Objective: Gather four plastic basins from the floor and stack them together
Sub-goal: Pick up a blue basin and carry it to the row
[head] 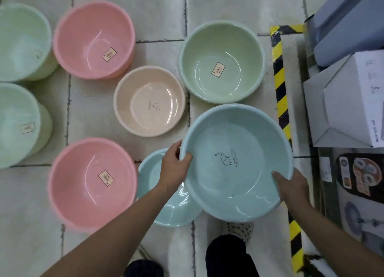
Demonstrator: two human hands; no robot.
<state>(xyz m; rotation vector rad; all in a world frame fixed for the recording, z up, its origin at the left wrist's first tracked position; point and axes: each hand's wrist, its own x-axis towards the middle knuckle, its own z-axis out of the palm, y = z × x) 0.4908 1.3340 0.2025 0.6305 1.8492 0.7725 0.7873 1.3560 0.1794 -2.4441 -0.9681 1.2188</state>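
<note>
left hand (pixel 174 168): nearest with its bare forearm; it grips the left rim of the light blue round plastic basin (pixel 234 162), thumb curled over the edge into the bowl, fingers on the outer side.
right hand (pixel 291 185): it grips the same basin's near-right rim, thumb lying inside the lip, fingers hidden under the wall.
held basin: carried between both hands, mouth up, "home life" printed on its bottom; its near-left edge overlaps the second light blue plastic basin (pixel 158 193) standing on the floor.
far edge: the held basin's far rim sits just beside the pale green round plastic basin (pixel 222 61) as seen from above.
middle: the beige round plastic basin (pixel 149 101) stands between the pale green one and the far pink plastic basin (pixel 93 39).
left side: the near pink plastic basin (pixel 91 183) is just beside the second light blue one; mint green plastic basins (pixel 20 42) line the left border.
right edge: yellow-and-black striped floor tape (pixel 280 85) runs along the held basin's right side, with a white cardboard box (pixel 353 102) beyond it.
open room: bare white tiled floor (pixel 31 214) at near left, and a narrow strip between the pale green basin and the tape.
</note>
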